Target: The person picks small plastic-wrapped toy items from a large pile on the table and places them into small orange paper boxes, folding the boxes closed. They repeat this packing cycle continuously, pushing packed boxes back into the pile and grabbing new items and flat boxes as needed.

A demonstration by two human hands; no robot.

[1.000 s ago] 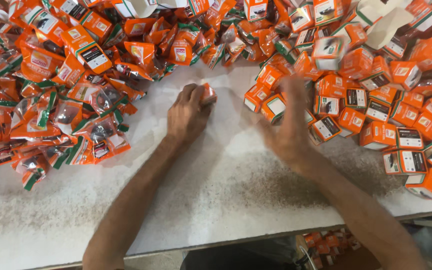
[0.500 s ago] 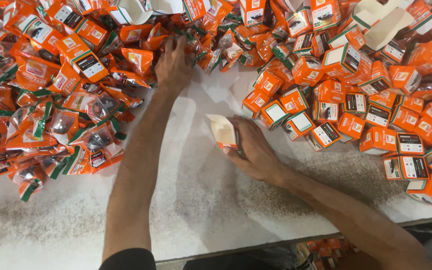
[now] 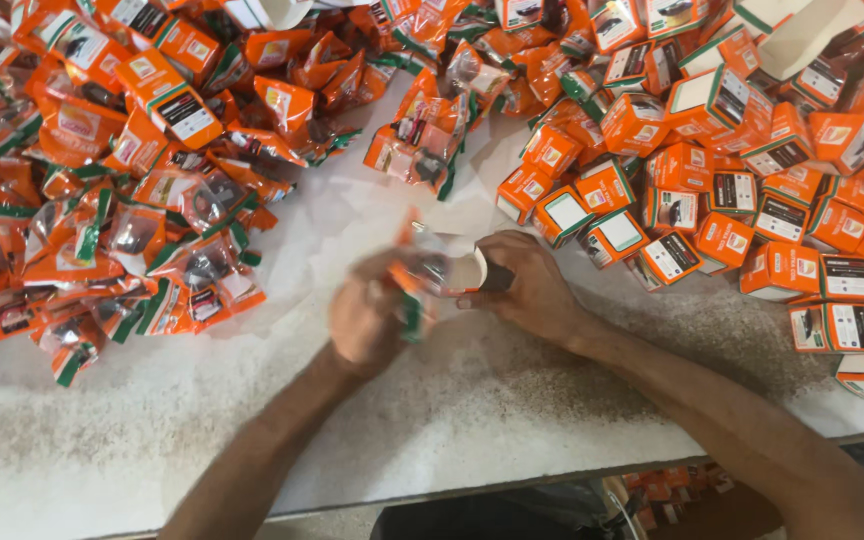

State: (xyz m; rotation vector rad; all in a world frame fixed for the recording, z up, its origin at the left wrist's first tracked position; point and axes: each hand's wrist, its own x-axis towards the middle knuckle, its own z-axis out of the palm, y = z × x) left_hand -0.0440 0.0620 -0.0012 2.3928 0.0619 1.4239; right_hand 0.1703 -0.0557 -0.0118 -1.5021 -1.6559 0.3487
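Two bare hands over speckled white tabletop, left hand blurred, fingers curled around one orange-green plastic sachet, right hand fingers clamped on one open orange cardboard carton, sachet at carton mouth, loose sachet heap far left, carton heap far right, both uncountable.

White speckled tabletop before me. On it, at my left, lies a heap of orange-and-green sachets; at my right, a heap of small orange cartons; further sachets lie between the two heaps.
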